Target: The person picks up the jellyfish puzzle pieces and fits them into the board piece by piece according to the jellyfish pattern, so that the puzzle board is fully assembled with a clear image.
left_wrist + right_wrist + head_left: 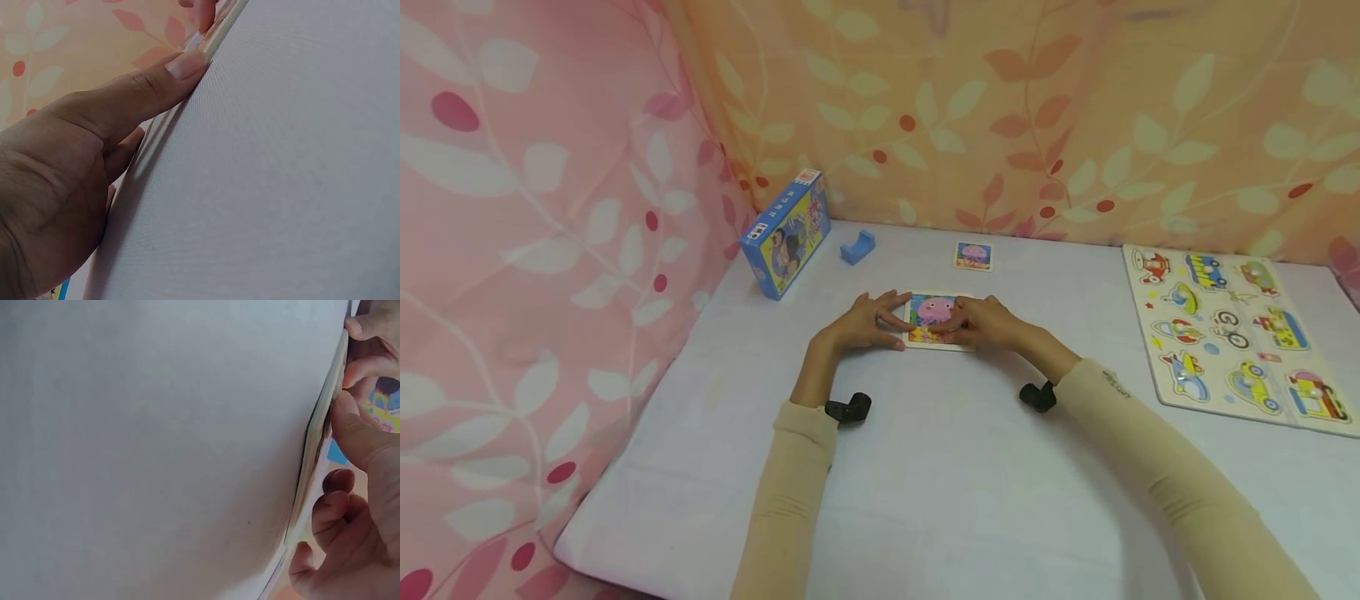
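A small square picture board (931, 309) with a pink octopus on a blue and yellow ground lies flat on the table. My left hand (867, 323) rests at its left side, fingers spread, with the thumb against the near left corner. From the right, my right hand (987, 323) reaches over the board. In the right wrist view its thumb (353, 428) presses on the board near the edge, while the other fingers are bent and apart from it. No held piece shows between them. My left thumb (181, 69) touches the board's pale edge in the left wrist view.
Behind the board lies a smaller octopus card (973, 256). A blue box (787, 233) stands at the back left beside a blue plastic holder (857, 247). On the right lies a wooden peg puzzle board (1213, 350) with vehicles. Patterned curtains (880, 108) border the table.
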Available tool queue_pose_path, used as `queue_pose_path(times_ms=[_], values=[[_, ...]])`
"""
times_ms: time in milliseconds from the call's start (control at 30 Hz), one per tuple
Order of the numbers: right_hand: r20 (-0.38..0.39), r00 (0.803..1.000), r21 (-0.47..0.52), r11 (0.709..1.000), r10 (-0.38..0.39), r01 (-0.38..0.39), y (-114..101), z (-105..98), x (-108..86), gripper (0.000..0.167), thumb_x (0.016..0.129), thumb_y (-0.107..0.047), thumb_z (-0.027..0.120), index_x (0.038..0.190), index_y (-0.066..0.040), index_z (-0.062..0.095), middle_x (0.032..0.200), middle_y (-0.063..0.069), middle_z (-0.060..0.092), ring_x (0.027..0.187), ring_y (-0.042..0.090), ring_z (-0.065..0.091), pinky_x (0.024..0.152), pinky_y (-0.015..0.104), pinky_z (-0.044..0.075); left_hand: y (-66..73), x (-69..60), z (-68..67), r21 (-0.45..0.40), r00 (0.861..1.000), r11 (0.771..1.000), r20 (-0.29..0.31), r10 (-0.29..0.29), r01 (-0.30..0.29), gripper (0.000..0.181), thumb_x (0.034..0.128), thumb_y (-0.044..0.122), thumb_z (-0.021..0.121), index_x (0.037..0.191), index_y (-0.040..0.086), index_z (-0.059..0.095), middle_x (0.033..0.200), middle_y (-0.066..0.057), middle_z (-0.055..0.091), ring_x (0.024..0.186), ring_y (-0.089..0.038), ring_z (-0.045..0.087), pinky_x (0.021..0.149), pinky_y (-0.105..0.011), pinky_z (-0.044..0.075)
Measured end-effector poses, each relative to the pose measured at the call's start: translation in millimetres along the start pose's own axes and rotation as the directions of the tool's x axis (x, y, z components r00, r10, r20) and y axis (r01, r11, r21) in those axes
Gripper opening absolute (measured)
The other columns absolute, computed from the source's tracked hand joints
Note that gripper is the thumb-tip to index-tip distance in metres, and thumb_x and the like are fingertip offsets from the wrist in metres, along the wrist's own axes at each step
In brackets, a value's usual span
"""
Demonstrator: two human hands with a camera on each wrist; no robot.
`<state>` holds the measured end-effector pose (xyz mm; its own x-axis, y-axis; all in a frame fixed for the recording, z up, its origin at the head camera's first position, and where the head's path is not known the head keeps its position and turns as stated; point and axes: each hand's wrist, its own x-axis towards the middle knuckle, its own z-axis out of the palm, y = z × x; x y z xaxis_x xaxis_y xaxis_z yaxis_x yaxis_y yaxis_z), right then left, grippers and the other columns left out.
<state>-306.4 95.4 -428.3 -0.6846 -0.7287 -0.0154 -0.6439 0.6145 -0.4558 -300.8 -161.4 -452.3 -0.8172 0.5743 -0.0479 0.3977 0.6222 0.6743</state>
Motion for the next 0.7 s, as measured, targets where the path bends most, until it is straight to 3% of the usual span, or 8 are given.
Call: queue_pose_path(times_ms=[200, 300, 400, 533, 700], values=[[0.018, 0.998, -0.033, 0.997, 0.065, -0.064, -3, 0, 2.4, 0.029, 0.082, -0.032, 0.067, 0.111, -0.026, 0.067, 0.079, -0.001, 0.051, 0.065, 0.013, 0.039, 0.062, 0.03, 0.023, 2.5, -0.3, -2.2, 0.006, 1.0, 1.0, 0.003, 0.022, -0.022, 0.041, 0.0724, 0.031, 0.077, 0.111, 0.02, 0.067, 0.15, 0.004, 0.029, 0.144, -0.02, 0.01, 0.115, -0.047, -0.009], [0.023, 0.995, 0.002, 0.995, 0.095, -0.095, -2, -1, 1.2, 0.029, 0.082, -0.033, 0.067, 0.11, -0.025, 0.067, 0.079, -0.001, 0.052, 0.065, 0.013, 0.04, 0.062, 0.03, 0.024, 3.9, 1.0, -1.9, -0.012, 1.0, 1.0, -0.004, 0.029, -0.029, 0.04, 0.0721, 0.029, 0.077, 0.11, 0.019, 0.068, 0.15, 0.003, 0.03, 0.144, -0.02, 0.011, 0.115, -0.047, -0.009], [-0.021, 0.995, 0.101, 0.991, 0.093, -0.09, 3, -6, -7.0, 0.031, 0.083, -0.027, 0.068, 0.113, -0.019, 0.066, 0.077, 0.002, 0.049, 0.066, 0.014, 0.037, 0.06, 0.028, 0.027, 3.7, 3.9, 1.1, -0.017, 0.999, 0.999, 0.004, 0.04, -0.04, 0.041, 0.072, 0.029, 0.077, 0.11, 0.018, 0.068, 0.15, 0.003, 0.029, 0.144, -0.021, 0.01, 0.114, -0.048, -0.01], [-0.097, 0.99, 0.142, 0.986, 0.099, -0.084, 16, -25, -33.5, 0.041, 0.082, -0.019, 0.068, 0.121, -0.01, 0.061, 0.072, 0.009, 0.041, 0.066, 0.016, 0.034, 0.057, 0.026, 0.027, 2.9, 5.5, 3.7, -0.006, 0.999, 0.999, 0.01, 0.044, -0.044, 0.041, 0.0716, 0.03, 0.077, 0.11, 0.02, 0.068, 0.15, 0.004, 0.029, 0.144, -0.02, 0.01, 0.114, -0.048, -0.009], [-0.105, 0.978, 0.048, 0.983, 0.182, -0.178, 36, -46, -89.6, 0.046, 0.084, -0.022, 0.067, 0.126, -0.008, 0.057, 0.072, 0.008, 0.04, 0.067, 0.015, 0.035, 0.055, 0.025, 0.028, -1.5, -0.4, -0.7, 0.006, 1.0, 1.0, -0.007, 0.025, -0.025, 0.041, 0.0708, 0.031, 0.078, 0.109, 0.021, 0.068, 0.15, 0.005, 0.03, 0.144, -0.019, 0.011, 0.115, -0.048, -0.008]])
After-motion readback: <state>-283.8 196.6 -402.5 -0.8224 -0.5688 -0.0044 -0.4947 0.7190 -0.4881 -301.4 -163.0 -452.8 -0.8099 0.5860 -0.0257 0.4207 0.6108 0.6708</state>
